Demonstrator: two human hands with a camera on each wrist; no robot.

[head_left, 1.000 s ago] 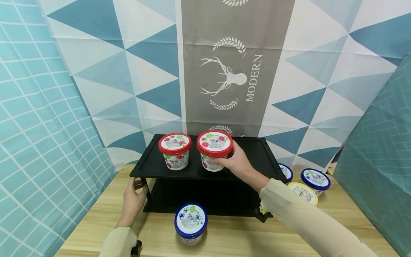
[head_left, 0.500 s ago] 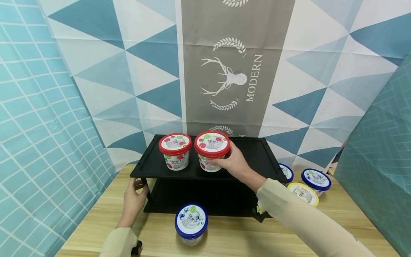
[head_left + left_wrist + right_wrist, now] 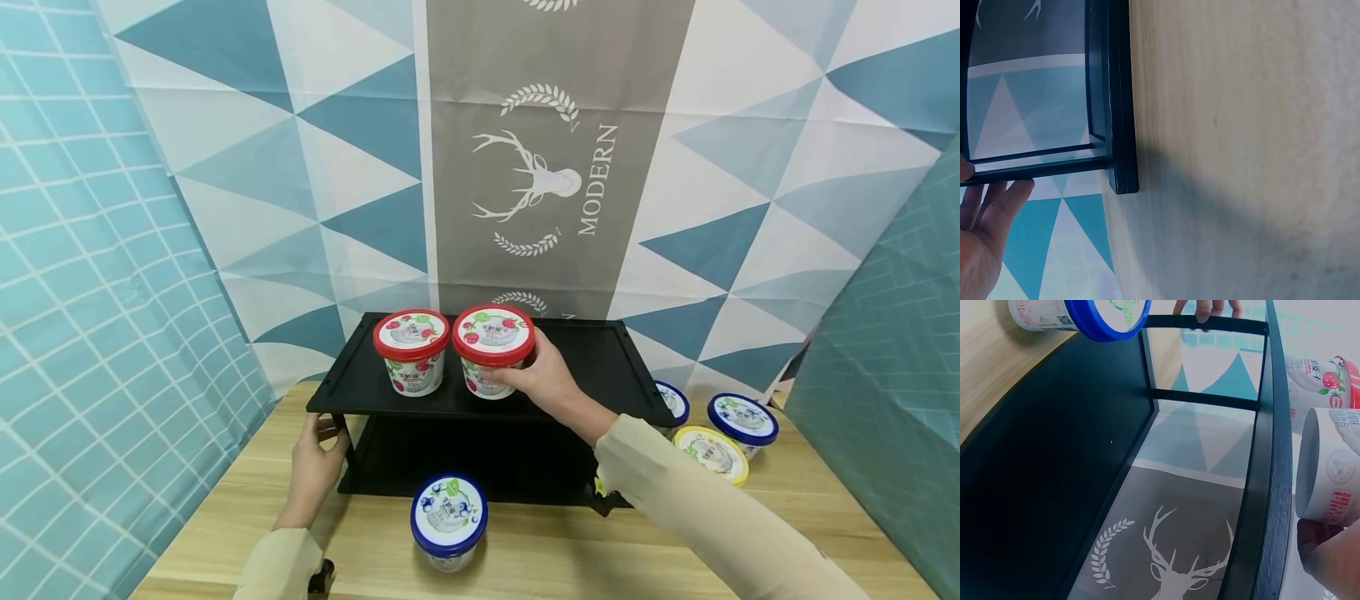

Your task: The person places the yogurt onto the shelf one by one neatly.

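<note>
In the head view my right hand (image 3: 550,377) holds a red-lidded tub (image 3: 492,379) with strawberry print over the upper tier of a black two-tier rack (image 3: 592,354). Its base shows in the right wrist view, apart from the tier's edge. Close on its left stands another red-lidded tub (image 3: 415,379), the lids almost touching. My left hand (image 3: 313,467) grips the rack's left front post (image 3: 1041,169), thumb on one side and fingers on the other. A blue-lidded tub (image 3: 448,521) stands on the wooden table before the rack.
Right of the rack are a yellow-lidded tub (image 3: 711,454), a blue-lidded tub (image 3: 742,419) and another blue lid (image 3: 672,404) partly behind the rack. Patterned cloth (image 3: 375,167) hangs behind. A bit of yellow shows at the lower tier's right end, mostly hidden by my right sleeve (image 3: 675,483).
My right hand has moved slightly left with its red-lidded tub, narrowing the gap to the other one. My left hand stays on the post.
</note>
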